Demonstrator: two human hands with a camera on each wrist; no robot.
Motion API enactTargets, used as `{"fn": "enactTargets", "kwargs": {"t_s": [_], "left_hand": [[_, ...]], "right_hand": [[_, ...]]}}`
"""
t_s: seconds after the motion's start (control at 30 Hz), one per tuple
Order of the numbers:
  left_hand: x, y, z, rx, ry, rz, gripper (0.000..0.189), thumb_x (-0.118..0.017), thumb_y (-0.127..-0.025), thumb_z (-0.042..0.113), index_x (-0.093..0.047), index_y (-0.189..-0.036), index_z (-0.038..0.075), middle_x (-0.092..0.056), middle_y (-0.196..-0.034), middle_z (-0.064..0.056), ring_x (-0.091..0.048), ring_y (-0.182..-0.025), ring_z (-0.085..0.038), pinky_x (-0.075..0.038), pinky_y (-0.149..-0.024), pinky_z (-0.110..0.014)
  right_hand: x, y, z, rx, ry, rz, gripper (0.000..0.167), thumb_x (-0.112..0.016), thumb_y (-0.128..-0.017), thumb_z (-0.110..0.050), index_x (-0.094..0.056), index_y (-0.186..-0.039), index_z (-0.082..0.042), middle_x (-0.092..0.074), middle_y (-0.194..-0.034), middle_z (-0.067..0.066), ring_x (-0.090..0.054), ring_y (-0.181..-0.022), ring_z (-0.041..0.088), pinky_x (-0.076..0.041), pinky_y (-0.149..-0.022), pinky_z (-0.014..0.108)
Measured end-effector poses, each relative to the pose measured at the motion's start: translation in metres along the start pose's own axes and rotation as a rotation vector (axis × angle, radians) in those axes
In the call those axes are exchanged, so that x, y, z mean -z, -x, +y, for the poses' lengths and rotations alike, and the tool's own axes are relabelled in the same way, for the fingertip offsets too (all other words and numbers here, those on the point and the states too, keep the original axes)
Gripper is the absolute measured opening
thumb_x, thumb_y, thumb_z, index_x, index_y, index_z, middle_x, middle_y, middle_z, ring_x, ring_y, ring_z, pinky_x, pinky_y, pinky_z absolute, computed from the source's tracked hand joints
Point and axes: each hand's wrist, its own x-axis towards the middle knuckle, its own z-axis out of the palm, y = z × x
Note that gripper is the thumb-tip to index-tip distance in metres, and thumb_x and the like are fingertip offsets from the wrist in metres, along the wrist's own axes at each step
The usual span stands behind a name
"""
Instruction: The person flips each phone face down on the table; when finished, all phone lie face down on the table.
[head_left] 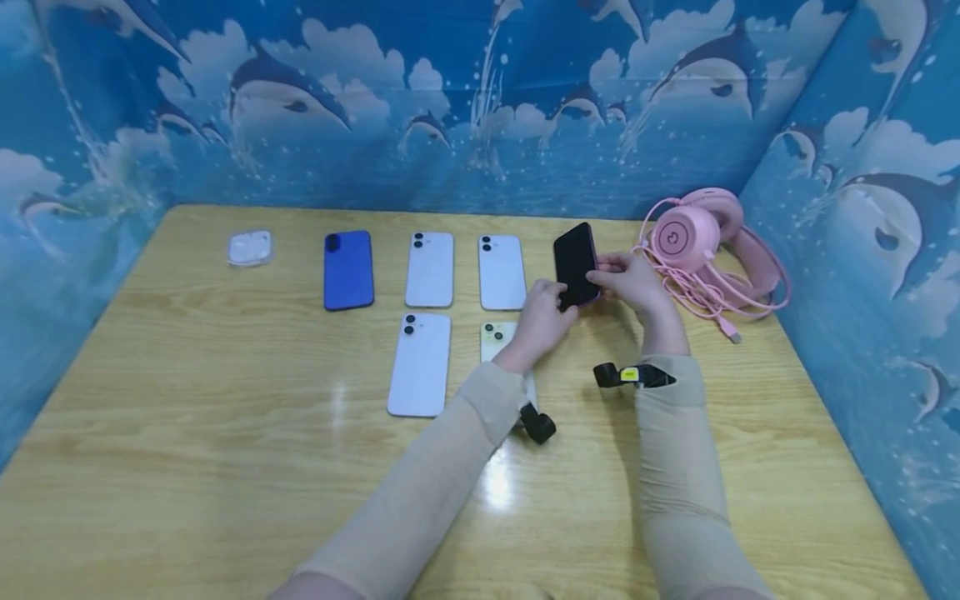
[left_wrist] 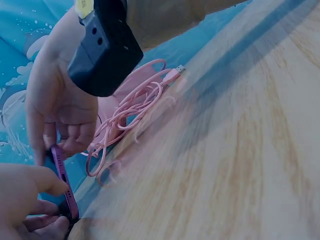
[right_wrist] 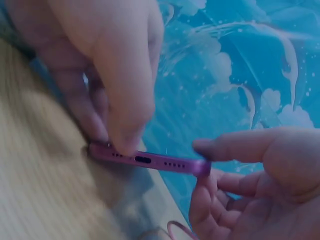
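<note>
Both hands hold a smartphone with a dark screen [head_left: 576, 260] and a purple-pink frame, tilted up off the table at the back right. My left hand [head_left: 542, 323] pinches its lower left corner. At the right edge, my right hand [head_left: 633, 287] grips it between thumb and fingers. The right wrist view shows the phone's bottom edge [right_wrist: 172, 163] with its charging port and speaker holes. In the left wrist view the purple side [left_wrist: 65, 180] is seen edge-on between the hands. Below the left wrist, a pale yellow phone [head_left: 496, 333] is partly covered by the arm.
Pink headphones [head_left: 686, 237] with a coiled cable [head_left: 686, 287] lie right of the phone. Leftward lie a white phone [head_left: 502, 271], another white phone [head_left: 430, 271], a blue phone [head_left: 348, 271] and a small clear case [head_left: 250, 248]. A lavender-white phone [head_left: 419, 367] lies nearer the front.
</note>
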Motion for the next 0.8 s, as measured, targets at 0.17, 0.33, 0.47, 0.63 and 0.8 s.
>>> {"fn": "enactTargets", "kwargs": {"t_s": [0.17, 0.33, 0.47, 0.63, 0.8], "left_hand": [[0.001, -0.002, -0.001, 0.044, 0.258, 0.034, 0.051, -0.062, -0.093, 0.035, -0.057, -0.127, -0.003, -0.055, -0.118, -0.016, -0.058, -0.103, -0.021, -0.050, -0.084, -0.023], [0.002, -0.003, -0.002, 0.051, 0.440, 0.110, 0.049, -0.059, -0.095, 0.034, -0.054, -0.131, 0.001, -0.055, -0.118, -0.013, -0.059, -0.100, -0.017, -0.051, -0.080, -0.019], [0.002, -0.004, -0.001, 0.018, 0.458, 0.167, 0.045, -0.059, -0.096, 0.026, -0.052, -0.133, 0.002, -0.055, -0.115, -0.011, -0.057, -0.099, -0.016, -0.049, -0.082, -0.015], [0.005, -0.003, 0.000, 0.022, 0.419, 0.246, 0.037, -0.058, -0.096, 0.021, -0.057, -0.128, 0.002, -0.055, -0.111, -0.008, -0.056, -0.097, -0.015, -0.049, -0.080, -0.016], [0.007, -0.002, -0.001, 0.037, 0.410, 0.343, 0.029, -0.058, -0.093, 0.013, -0.061, -0.119, 0.000, -0.055, -0.103, -0.008, -0.057, -0.091, -0.015, -0.050, -0.076, -0.018]], "right_hand": [[-0.005, 0.000, -0.004, 0.052, -0.086, -0.041, 0.048, -0.056, -0.097, -0.014, -0.043, -0.138, 0.006, -0.050, -0.124, 0.021, -0.057, -0.080, 0.008, -0.052, -0.072, 0.024], [-0.009, -0.001, -0.004, 0.095, -0.102, -0.093, 0.047, -0.056, -0.097, -0.013, -0.043, -0.139, 0.004, -0.051, -0.110, 0.015, -0.056, -0.076, 0.009, -0.053, -0.072, 0.024], [-0.012, -0.002, -0.003, 0.095, -0.089, -0.153, 0.048, -0.053, -0.098, -0.018, -0.041, -0.141, 0.000, -0.052, -0.106, 0.011, -0.056, -0.079, 0.012, -0.052, -0.075, 0.029], [-0.016, -0.004, -0.001, 0.085, -0.070, -0.183, 0.044, -0.051, -0.100, -0.017, -0.043, -0.139, 0.001, -0.054, -0.103, 0.011, -0.056, -0.079, 0.016, -0.052, -0.076, 0.031], [-0.017, -0.005, 0.003, 0.074, 0.046, -0.202, 0.047, -0.055, -0.097, -0.016, -0.043, -0.139, 0.002, -0.053, -0.112, 0.021, -0.057, -0.085, 0.021, -0.052, -0.080, 0.034]]}}
